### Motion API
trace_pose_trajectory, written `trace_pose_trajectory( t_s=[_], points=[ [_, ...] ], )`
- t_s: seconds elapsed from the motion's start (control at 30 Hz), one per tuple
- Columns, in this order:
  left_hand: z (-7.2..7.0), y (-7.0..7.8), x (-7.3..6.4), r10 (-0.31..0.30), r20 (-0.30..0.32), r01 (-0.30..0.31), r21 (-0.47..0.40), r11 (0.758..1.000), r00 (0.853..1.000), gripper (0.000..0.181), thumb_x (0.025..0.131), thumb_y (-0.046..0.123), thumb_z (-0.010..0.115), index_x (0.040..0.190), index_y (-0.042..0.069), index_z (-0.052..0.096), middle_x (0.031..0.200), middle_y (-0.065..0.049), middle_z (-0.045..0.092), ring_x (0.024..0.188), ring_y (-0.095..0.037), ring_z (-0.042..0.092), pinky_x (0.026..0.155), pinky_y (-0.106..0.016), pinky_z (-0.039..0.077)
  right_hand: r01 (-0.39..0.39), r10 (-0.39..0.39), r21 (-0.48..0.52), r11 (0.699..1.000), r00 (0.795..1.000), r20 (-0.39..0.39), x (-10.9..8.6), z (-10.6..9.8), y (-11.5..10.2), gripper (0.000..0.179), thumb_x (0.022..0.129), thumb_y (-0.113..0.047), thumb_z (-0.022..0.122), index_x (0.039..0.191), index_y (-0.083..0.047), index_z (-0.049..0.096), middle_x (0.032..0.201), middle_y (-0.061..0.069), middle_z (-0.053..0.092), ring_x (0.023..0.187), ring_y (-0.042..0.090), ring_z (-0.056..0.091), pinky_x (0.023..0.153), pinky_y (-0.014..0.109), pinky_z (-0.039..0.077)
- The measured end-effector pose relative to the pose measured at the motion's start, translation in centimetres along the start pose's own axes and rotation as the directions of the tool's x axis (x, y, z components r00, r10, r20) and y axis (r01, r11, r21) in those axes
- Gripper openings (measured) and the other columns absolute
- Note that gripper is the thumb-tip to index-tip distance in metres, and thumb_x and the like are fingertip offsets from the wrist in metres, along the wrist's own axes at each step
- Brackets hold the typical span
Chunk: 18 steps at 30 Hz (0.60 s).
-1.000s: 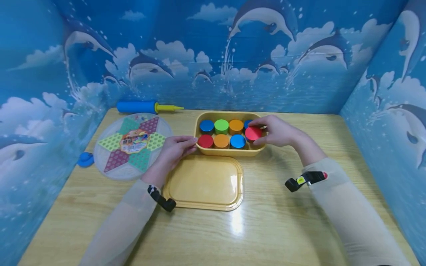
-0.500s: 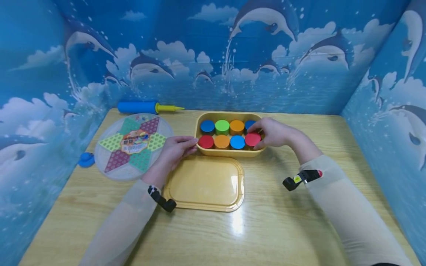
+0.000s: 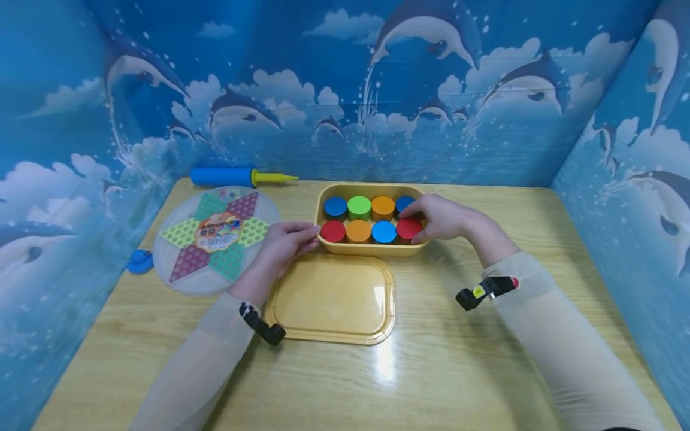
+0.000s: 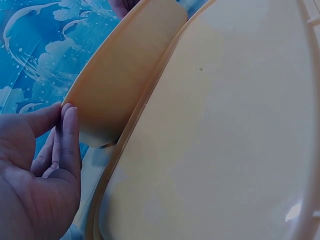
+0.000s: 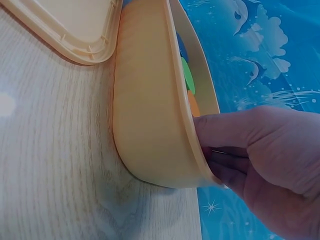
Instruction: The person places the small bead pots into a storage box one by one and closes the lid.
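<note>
A yellow plastic box (image 3: 372, 249) stands near the back of the table, with two rows of short coloured cylinders inside. My left hand (image 3: 283, 244) pinches the box's left rim between thumb and fingers, as the left wrist view also shows. At the right end, my right hand (image 3: 448, 216) reaches into the box and grips a red cylinder (image 3: 408, 228) in the front row. Beside it lie a light blue cylinder (image 3: 384, 232) and an orange cylinder (image 3: 358, 231). In the right wrist view, the right fingertips are hidden behind the box wall (image 5: 150, 110).
The matching yellow lid (image 3: 331, 299) lies flat in front of the box. To the left are a round star-patterned game board (image 3: 218, 269), a blue hand pump (image 3: 222, 176) and a small blue object (image 3: 140, 261). Dolphin-printed walls (image 3: 345, 143) enclose the table.
My right hand has lowered the red cylinder toward me, into the front right corner of the box. The left hand stays on the rim.
</note>
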<state>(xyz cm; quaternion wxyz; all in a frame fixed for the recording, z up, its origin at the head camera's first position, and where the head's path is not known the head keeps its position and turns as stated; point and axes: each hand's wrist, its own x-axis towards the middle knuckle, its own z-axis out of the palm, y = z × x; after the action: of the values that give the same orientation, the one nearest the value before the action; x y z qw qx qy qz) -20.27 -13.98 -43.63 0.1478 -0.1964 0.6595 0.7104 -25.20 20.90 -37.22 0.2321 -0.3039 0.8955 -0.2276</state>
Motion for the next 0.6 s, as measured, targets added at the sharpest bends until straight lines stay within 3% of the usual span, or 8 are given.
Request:
trace_pose_trajectory(
  t_s=[0.33,0.6],
  points=[
    [0.06,0.1,-0.21,0.002,-0.005,-0.002,0.001,1.0,1.0,0.034,0.1,0.011,0.076,0.131,0.001,0.07,0.123,-0.018,0.07,0.094,-0.02,0.076,0.087,-0.03,0.065,-0.023,0.023,0.015,1.0,1.0,-0.008,0.02,0.09,-0.17,0.053,0.088,-0.002,0.086,0.137,0.005,0.066,0.125,0.015,0.07,0.107,0.03,0.065,0.095,0.046,0.06],
    [0.04,0.09,-0.28,-0.001,-0.003,0.001,0.0,1.0,1.0,0.035,0.1,0.011,0.076,0.133,0.001,0.069,0.125,-0.018,0.069,0.095,-0.02,0.076,0.087,-0.03,0.065,-0.039,0.039,0.044,0.998,0.999,-0.004,0.03,0.16,-0.24,0.053,0.09,-0.001,0.084,0.139,0.006,0.065,0.137,0.022,0.066,0.126,0.039,0.062,0.108,0.054,0.054]
  ],
)
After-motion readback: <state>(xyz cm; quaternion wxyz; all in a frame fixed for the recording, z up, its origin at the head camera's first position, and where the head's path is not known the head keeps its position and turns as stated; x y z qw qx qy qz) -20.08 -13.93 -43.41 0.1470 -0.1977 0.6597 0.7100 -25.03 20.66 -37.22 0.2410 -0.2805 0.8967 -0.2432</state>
